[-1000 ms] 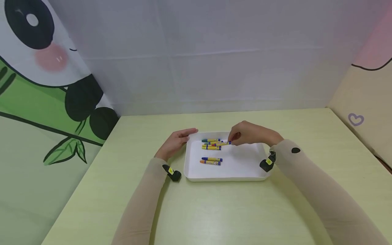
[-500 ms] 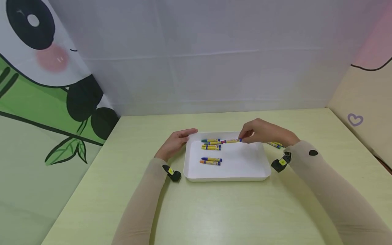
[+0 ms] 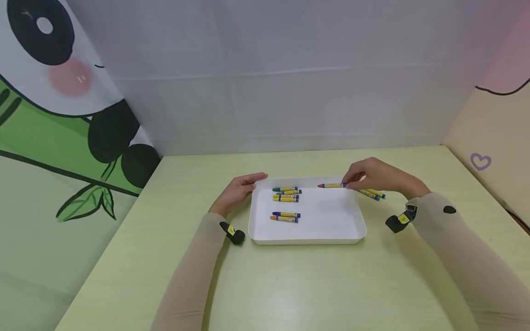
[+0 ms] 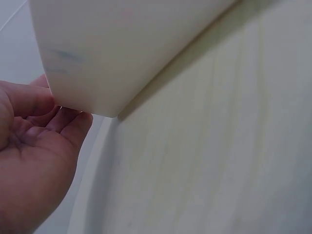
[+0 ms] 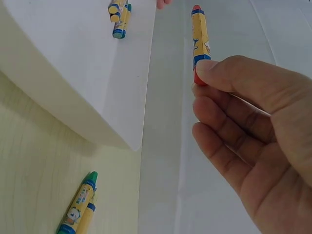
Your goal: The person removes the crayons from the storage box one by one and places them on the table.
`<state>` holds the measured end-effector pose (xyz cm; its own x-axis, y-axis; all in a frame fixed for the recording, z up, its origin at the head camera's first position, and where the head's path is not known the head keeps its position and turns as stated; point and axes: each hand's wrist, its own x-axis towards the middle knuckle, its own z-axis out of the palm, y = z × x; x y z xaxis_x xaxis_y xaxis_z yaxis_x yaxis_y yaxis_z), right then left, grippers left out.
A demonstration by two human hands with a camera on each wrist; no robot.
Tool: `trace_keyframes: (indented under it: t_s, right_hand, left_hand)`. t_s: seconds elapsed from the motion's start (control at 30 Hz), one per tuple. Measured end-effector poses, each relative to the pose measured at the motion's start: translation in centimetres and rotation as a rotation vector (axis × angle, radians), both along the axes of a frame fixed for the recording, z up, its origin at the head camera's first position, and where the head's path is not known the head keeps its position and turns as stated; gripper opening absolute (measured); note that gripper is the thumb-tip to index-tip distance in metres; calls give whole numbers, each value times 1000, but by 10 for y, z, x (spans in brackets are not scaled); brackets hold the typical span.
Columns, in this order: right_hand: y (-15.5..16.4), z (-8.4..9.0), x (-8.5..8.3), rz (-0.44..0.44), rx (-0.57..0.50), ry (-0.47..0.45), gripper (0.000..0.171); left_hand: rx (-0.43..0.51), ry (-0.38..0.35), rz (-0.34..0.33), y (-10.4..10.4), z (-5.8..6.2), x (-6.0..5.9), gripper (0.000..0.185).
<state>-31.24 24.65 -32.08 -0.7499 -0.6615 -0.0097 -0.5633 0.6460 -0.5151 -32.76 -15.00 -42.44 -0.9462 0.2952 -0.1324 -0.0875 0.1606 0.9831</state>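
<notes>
Your left hand (image 3: 240,189) and right hand (image 3: 378,177) are bare; beige sleeves, a black wrist camera with yellow sticker on each

From the right wrist, the green crayon (image 5: 79,202) on the table runs off the bottom edge, and the crayons in the tray (image 5: 119,14) are cut by the top. The left wrist view shows only a corner of the white tray (image 4: 112,53); the left hand (image 4: 34,156) is cropped. Crayon labels are too small to read.
</notes>
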Motion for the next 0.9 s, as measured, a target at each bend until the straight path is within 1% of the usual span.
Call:
trace_keyframes:
  t_s: [0.2,0.4,0.5,0.7,0.9]
  right_hand:
    - [16,-2,2,-40,-15,7,13]
    - [34,-9,2,-98,6,-3,13]
    - [43,-13,2,-139,26,-16,15]
    - [61,-20,1,-216,44,-36,17]
    - [76,-31,-3,-260,49,-30,19]
  left_hand:
    - [17,-8,1,1,1,2,42]
    - [24,-18,16,1,3,3,41]
    - [23,-15,11,1,3,3,41]
    - [18,-15,10,0,1,2,41]
    - [18,-25,22,-1,-1,1,41]
